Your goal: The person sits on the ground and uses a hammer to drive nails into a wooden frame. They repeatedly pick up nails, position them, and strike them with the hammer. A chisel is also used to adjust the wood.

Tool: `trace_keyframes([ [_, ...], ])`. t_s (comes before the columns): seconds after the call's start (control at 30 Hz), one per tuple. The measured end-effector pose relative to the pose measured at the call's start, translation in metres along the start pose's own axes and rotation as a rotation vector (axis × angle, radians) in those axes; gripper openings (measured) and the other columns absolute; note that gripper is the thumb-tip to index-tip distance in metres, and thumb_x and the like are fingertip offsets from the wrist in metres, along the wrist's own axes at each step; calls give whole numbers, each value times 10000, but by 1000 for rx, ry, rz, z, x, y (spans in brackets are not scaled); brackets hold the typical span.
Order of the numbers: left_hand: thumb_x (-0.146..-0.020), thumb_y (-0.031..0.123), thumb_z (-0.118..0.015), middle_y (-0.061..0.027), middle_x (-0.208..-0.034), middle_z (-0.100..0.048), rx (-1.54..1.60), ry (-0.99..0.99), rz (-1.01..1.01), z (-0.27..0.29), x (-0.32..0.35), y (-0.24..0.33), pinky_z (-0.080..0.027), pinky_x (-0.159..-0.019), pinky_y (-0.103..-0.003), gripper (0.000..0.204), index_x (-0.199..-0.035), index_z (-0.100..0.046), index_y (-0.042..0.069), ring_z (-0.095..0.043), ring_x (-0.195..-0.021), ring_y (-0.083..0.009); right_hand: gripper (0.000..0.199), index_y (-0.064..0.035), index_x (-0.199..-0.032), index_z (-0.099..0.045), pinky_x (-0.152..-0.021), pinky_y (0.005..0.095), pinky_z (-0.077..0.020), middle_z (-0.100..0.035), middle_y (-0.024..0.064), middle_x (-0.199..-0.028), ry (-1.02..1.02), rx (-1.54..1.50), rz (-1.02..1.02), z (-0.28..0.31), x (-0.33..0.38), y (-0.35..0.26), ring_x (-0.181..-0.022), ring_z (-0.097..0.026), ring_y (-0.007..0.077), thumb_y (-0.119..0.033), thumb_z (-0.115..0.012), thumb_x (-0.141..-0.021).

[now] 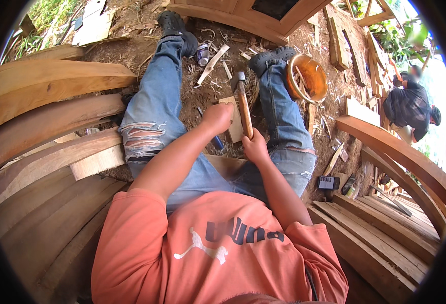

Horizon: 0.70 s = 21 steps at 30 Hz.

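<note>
Wears salmon shirt (208, 276) nearest cam, w/ dark + white print (202, 249) on chest. Sits btwn long planks (56, 120) on L and stacked timber (370, 248) on R. Spreads legs in blue jeans (154, 109), ripped at L knee. Faces panelled frame (228, 23) of brown wood, just past shoes (171, 23). Shares site w/ co-worker (408, 106), bent over at far R, dressed dark. Has orange bucket (315, 75) right beside R shin, w/ scraps (300, 76) inside. Grips hammer (245, 111) in R hand (256, 147), wrapping fingers round low end of handle and pointing head away from body. Holds it over or on wood block (234, 130), btwn lower legs; can't tell if touching. Curls fingers of L hand (217, 119) round L side of same block; can't see thumb. Also has phone (328, 182) near R thigh, plus blue handle (218, 142) just below L wrist, partly hidden, and small can (202, 54) near L foot, just beside pale wood strip (213, 66).
</note>
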<state>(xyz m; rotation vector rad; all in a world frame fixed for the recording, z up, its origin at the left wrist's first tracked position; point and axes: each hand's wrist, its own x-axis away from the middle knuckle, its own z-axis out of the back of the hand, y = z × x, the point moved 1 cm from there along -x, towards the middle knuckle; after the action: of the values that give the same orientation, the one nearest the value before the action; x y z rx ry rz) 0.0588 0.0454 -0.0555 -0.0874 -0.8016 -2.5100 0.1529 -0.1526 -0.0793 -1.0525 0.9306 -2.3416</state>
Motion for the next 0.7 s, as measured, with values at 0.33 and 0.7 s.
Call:
trace_keyframes([
  [0.33, -882, 122, -724, -150, -1053, -726, -390, -299, -296, -71, 5, 2, -602, -831, -485, 223, -1100, -734, 80, -736, -1007, -359, 215, -24, -1201, -612, -479, 311, -461, -584, 17, -696, 99, -158, 147, 41, 0, -15, -514, -564, 119, -150, -660, -1033],
  [0.7, -1001, 262, -598, -74, -1260, -690, -651, -165, -515, -193, -27, 13, -454, -1016, -406, 351, -1281, -761, 127, -575, -1247, -280, 297, 15, -1192, -648, -672, 403, -549, -700, 149, -843, 209, -266, 133, 52, -15, -15, -721, -682, 239, -170, -684, -963],
])
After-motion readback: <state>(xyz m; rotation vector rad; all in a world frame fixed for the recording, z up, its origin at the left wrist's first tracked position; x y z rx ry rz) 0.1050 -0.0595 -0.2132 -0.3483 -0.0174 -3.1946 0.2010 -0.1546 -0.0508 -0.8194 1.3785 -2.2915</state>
